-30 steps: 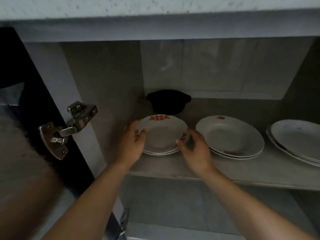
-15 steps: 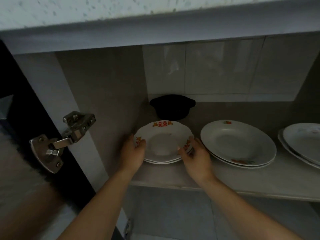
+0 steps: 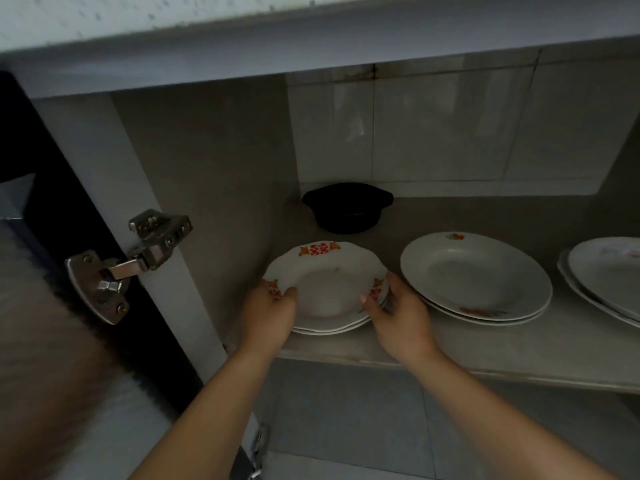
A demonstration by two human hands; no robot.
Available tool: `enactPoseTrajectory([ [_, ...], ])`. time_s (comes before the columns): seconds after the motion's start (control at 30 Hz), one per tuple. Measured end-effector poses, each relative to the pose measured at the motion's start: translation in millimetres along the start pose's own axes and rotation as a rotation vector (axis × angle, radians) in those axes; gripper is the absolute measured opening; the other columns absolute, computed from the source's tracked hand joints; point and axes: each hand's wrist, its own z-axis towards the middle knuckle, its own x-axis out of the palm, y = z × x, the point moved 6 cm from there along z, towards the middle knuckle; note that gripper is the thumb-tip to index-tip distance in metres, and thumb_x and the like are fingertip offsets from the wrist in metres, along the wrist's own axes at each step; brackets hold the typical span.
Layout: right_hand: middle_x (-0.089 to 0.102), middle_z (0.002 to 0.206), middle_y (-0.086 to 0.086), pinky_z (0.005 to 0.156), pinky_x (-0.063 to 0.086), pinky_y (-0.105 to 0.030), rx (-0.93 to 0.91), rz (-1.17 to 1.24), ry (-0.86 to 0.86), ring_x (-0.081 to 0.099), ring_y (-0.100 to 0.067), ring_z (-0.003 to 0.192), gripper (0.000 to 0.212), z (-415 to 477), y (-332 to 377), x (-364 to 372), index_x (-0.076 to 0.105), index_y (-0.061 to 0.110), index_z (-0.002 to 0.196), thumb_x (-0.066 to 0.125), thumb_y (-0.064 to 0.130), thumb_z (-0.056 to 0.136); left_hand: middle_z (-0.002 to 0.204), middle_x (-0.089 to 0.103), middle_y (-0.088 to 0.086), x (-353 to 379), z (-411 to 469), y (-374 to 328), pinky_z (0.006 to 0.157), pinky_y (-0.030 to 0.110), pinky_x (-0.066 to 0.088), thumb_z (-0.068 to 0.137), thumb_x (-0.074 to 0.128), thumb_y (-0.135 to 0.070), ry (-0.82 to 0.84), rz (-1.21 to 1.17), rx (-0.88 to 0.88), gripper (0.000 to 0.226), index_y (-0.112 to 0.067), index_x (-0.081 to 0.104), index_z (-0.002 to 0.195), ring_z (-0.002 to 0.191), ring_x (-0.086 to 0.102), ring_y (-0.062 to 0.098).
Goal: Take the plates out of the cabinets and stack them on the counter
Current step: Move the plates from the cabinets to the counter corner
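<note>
While nothing is lifted off yet, both hands are on the patterned plates [image 3: 327,282], a stack of at least two on the shelf [image 3: 485,344] just in front of the black pot [image 3: 347,207]. Left hand [image 3: 268,313] grips the stack's left rim, thumb on top over the red print, the rest tucked below and hidden. Right hand [image 3: 398,315] grips the right rim, thumb on top, fingers [image 3: 393,282] curled round the edge. Both hands are partly closed and hold plate only. Cannot tell whether they have the top plate or the whole stack. Plain plates [image 3: 476,275] lie front-right of the pot, just beside the right hand. A third stack [image 3: 609,275] sits further right of the pot, cut by the frame edge. Door hinge [image 3: 128,261] is well left of the pot. Tabletop [image 3: 104,19] runs above the pot, over the cabinet opening. Judgement: glazed ceramic, so rigid, brittle, slick, fairly heavy as a stack. Best hold is opposite rims with support underneath, kept level so the upper plate does not slide. Risk is clipping the plain plates or the cabinet frame on the way out.
</note>
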Motion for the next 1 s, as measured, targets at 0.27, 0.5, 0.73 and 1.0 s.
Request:
enactPoseTrajectory([
  [0.27,0.065,0.110,0.006,0.098,0.046,-0.037,0.046,0.106,0.096,0.061,-0.013,0.107,0.027,-26,-2,-15,0.056,0.035,0.094,0.067,0.019,0.075,0.113,0.062,-0.007,-18,-33,24,0.093,0.032,0.046,0.086,0.056,-0.009,0.123,-0.040,0.050,0.035,-0.027,0.056,0.116,0.102,0.058,0.007],
  [0.5,0.063,0.105,0.009,0.092,0.046,-0.028,0.131,0.132,0.144,0.059,-0.011,0.103,0.041,-26,6,-11,0.053,0.031,0.105,0.064,0.000,0.081,0.116,0.061,0.004,-26,-18,28,0.087,0.030,0.045,0.091,0.052,-0.009,0.087,-0.036,-0.027,0.035,-0.013,0.053,0.126,0.102,0.057,0.016],
  [0.73,0.060,0.093,0.010,0.084,0.044,-0.023,0.237,0.160,0.114,0.058,-0.011,0.093,0.041,-26,10,-16,0.056,0.018,0.111,0.063,-0.007,0.080,0.110,0.066,0.010,-24,-22,31,0.086,0.033,0.049,0.088,0.048,0.004,0.134,-0.075,-0.070,0.036,-0.007,0.059,0.120,0.103,0.062,0.024],
  [1.0,0.064,0.109,-0.001,0.094,0.051,-0.043,0.320,0.115,0.140,0.064,-0.021,0.100,0.053,-33,2,-24,0.054,0.015,0.125,0.066,-0.005,0.077,0.092,0.063,-0.012,-26,-33,36,0.069,0.018,0.046,0.085,0.052,0.005,0.148,-0.099,-0.017,0.037,-0.018,0.058,0.113,0.085,0.058,0.000],
])
